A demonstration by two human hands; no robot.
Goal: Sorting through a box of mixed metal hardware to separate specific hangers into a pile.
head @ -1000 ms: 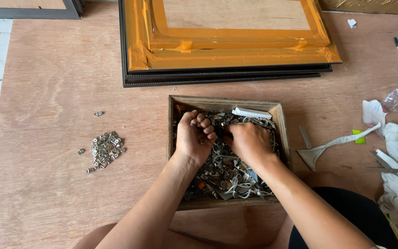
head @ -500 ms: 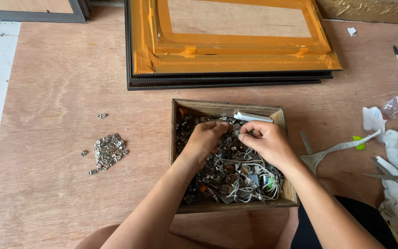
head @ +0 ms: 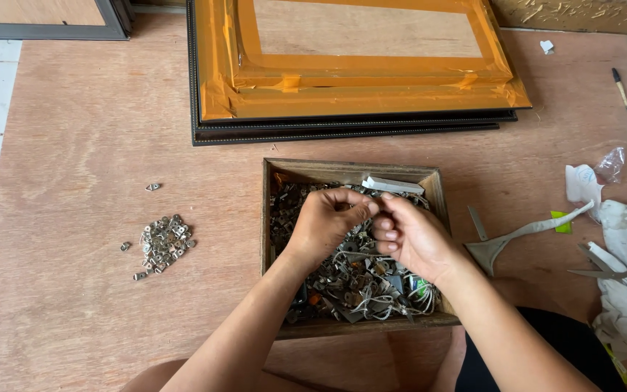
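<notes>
Pile of small metal clips (head: 162, 243): lies left on the plywood surface (head: 74, 145).
Wooden box (head: 437, 196): centre, full of metal hardware (head: 357, 279).
Left hand (head: 326, 221): over the box, fingertips pinched together with the right's.
Right hand (head: 409, 236): fingers curled; any piece held is hidden.
Scissors (head: 618, 270): far right.

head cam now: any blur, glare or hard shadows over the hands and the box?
Head view: light is soft and even, no glare. The left hand and right hand look sharp, as do the metal bits in the wooden box. Only faint shadow lies under the hands. The stacked frames lean outward toward the top edge, suggesting mild wide-angle distortion.
</notes>
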